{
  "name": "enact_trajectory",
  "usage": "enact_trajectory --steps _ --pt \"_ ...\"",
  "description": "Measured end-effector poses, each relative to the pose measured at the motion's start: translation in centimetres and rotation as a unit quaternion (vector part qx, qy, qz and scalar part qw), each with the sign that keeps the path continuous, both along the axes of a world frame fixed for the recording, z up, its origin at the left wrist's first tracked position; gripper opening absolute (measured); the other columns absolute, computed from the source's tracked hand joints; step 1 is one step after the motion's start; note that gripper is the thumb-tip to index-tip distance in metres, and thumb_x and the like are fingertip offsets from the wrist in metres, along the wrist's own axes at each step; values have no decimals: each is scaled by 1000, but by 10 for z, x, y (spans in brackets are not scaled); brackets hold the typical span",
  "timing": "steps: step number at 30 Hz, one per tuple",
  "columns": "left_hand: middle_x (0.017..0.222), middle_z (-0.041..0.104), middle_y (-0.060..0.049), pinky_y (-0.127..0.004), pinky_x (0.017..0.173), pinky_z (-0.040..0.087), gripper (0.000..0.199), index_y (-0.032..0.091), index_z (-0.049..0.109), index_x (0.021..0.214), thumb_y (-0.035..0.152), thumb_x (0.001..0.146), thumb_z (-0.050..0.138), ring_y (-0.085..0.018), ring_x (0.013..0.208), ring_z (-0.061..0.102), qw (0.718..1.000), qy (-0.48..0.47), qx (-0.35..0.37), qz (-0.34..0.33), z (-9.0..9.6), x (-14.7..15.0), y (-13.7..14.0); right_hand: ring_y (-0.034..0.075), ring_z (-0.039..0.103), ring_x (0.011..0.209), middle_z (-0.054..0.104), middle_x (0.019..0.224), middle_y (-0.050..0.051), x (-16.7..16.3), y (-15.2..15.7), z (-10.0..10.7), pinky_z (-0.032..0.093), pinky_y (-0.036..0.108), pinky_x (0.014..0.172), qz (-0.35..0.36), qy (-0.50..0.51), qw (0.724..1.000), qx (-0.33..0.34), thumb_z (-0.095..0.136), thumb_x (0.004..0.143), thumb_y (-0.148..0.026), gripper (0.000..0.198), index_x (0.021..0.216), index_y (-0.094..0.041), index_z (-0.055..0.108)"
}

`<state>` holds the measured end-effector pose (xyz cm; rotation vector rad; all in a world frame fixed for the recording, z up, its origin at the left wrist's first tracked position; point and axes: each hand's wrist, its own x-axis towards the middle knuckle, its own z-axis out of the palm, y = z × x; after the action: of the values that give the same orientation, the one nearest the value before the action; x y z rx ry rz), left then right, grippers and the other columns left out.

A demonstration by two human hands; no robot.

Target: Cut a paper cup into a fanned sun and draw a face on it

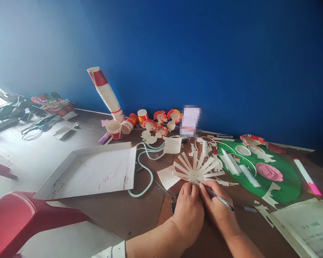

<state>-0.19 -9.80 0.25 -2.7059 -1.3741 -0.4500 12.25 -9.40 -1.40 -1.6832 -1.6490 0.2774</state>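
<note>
A white paper cutout (196, 175) lies before me, its long strips fanned out like rays around a middle with two small dot-like eyes. My left hand (188, 211) is closed, its curled fingers at the cutout's lower edge, holding it. In my right hand (218, 206) is a slim pen (221, 200), its tip at the middle of the cutout just below the dots. Left of my left hand lie scissors (164, 190), partly hidden behind it. A cream paper piece (169, 177) rests partly under the strips.
A shallow white box lid (88, 172) lies left, beside a pale blue cable (152, 175). Paper cups (107, 95) stand stacked at the wall, near several red-fringed paper figures (161, 123). A green sheet (285, 186) on the right bears glue sticks (230, 162). A red stool (16, 218) is front left.
</note>
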Motion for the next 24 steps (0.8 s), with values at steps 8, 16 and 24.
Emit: enact_trajectory --steps 8,16,24 --pt "97 56 -9 -36 88 43 34 9 58 112 21 80 57 -23 92 49 1000 -7 -23 3 -2 0 1 16 67 67 70 78 1 -1 0 0 52 26 64 -1 4 1000 6 48 90 -40 21 88 -23 58" --pt "97 55 -8 -35 87 42 35 9 58 113 22 81 58 -22 93 49 1000 2 -25 3 -1 0 2 16 66 67 70 78 2 0 0 -1 52 26 64 -1 -4 1000 0 47 90 -41 22 88 -23 59" --pt "99 55 -9 -35 89 41 38 8 59 113 23 79 59 -23 95 48 1000 19 -12 -3 1 0 1 16 66 69 70 79 2 -1 0 0 52 26 65 -2 3 1000 -13 47 91 -41 22 88 -24 59"
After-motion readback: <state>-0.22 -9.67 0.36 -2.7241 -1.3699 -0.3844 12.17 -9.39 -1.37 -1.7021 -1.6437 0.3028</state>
